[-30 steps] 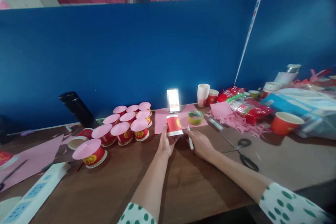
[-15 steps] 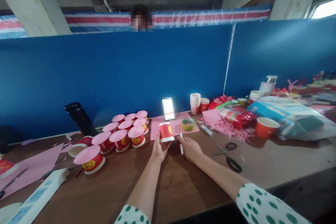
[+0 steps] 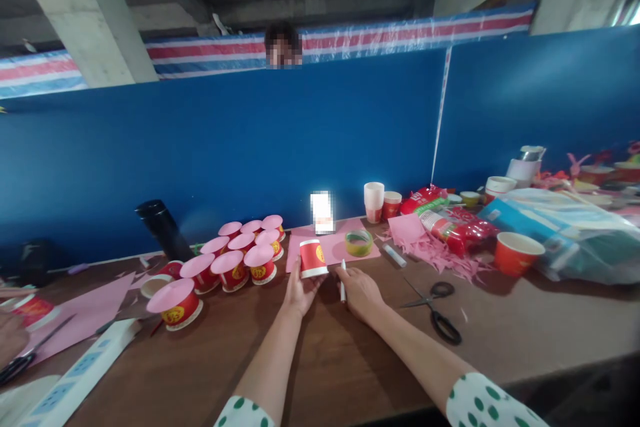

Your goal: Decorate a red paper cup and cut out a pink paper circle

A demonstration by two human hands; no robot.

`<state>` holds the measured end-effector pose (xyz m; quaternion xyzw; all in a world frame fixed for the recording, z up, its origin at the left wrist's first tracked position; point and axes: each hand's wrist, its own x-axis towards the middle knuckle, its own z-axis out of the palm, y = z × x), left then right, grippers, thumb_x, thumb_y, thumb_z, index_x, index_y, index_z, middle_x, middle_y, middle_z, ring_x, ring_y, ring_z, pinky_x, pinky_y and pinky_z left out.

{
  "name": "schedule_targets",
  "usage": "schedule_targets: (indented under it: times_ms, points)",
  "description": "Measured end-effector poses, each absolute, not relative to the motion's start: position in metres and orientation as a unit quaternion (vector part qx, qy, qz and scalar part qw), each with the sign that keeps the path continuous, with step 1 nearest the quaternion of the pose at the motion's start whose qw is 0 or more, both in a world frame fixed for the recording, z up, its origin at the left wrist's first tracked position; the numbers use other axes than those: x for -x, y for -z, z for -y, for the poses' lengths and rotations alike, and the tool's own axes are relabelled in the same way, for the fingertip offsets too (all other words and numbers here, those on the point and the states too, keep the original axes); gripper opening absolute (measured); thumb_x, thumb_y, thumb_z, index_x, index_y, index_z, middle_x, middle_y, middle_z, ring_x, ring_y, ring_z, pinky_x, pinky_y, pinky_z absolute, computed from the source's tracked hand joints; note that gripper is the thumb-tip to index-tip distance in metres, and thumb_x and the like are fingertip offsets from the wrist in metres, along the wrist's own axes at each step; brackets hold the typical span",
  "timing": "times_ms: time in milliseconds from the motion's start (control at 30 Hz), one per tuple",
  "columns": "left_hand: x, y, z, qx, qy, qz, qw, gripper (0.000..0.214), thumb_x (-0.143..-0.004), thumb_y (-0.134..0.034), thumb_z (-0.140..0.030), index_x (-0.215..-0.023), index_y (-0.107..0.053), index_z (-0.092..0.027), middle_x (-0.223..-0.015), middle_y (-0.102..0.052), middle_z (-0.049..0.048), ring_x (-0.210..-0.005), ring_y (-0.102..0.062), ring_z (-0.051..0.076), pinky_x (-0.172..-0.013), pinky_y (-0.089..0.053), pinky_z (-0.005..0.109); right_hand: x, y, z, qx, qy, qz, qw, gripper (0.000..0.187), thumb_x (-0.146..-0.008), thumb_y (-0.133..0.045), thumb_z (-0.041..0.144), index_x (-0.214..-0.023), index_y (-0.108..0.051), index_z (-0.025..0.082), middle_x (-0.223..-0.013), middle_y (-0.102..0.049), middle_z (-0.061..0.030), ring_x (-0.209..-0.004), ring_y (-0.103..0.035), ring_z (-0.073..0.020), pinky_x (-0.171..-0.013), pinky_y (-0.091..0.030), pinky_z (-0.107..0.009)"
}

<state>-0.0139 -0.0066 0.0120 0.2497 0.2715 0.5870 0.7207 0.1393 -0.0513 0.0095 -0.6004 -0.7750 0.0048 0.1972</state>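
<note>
Grasping | left hand point(image 3: 301, 293): red cup point(image 3: 312, 259), inside hidden | right hand point(image 3: 363, 292): slim white stick point(image 3: 343, 283)

You wear sleeves of white cloth scattered with dark green spots, some nearly round, others stretched into ovals. Your left sleeve point(image 3: 243, 412) and right sleeve point(image 3: 487, 403) match, and more of the pattern shows on the right. Both stop on the forearm, leaving your left hand point(image 3: 301, 291) and right hand point(image 3: 359, 290) bare.
</note>
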Motion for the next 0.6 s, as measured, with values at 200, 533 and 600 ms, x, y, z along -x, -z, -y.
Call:
schedule_targets:
  times_ms: [200,533,600]
  points:
    - [0.0122,-0.0156,0.0080,-0.242,-0.599,-0.277,0.711,0.039,-0.077,-0.056,-0.038,-0.111,-0.052,-0.019,-0.085,-0.067,0.0064,-0.068,-0.064,0.019,-0.064,-0.053,0.035,-0.1405,-0.0110,0.0513,0.594,-0.004,0.780,0.196,0.019,-0.083,-0.043,0.019,-0.100,-0.052,0.020,-0.089,-0.061,-0.0073,-0.088,-0.051,-0.0199,-0.070,-0.034,-0.027]
    - [0.0120,-0.0106,0.0053,-0.254,-0.591,-0.276,0.714,0.038,-0.078,-0.053,-0.041,-0.103,-0.056,-0.013,-0.083,-0.066,0.0095,-0.069,-0.063,0.020,-0.066,-0.053,0.035,-0.1423,-0.0138,0.0526,0.584,-0.005,0.788,0.194,0.019,-0.083,-0.045,0.019,-0.100,-0.052,0.020,-0.091,-0.061,-0.0066,-0.089,-0.052,-0.0198,-0.074,-0.036,-0.027]
    - [0.0117,-0.0119,0.0063,-0.249,-0.593,-0.281,0.713,0.037,-0.079,-0.052,-0.041,-0.106,-0.055,-0.015,-0.084,-0.066,0.0091,-0.070,-0.064,0.020,-0.065,-0.053,0.035,-0.1421,-0.0135,0.0521,0.585,-0.011,0.787,0.193,0.018,-0.083,-0.045,0.019,-0.100,-0.052,0.020,-0.091,-0.061,-0.0068,-0.090,-0.052,-0.0197,-0.075,-0.036,-0.027]
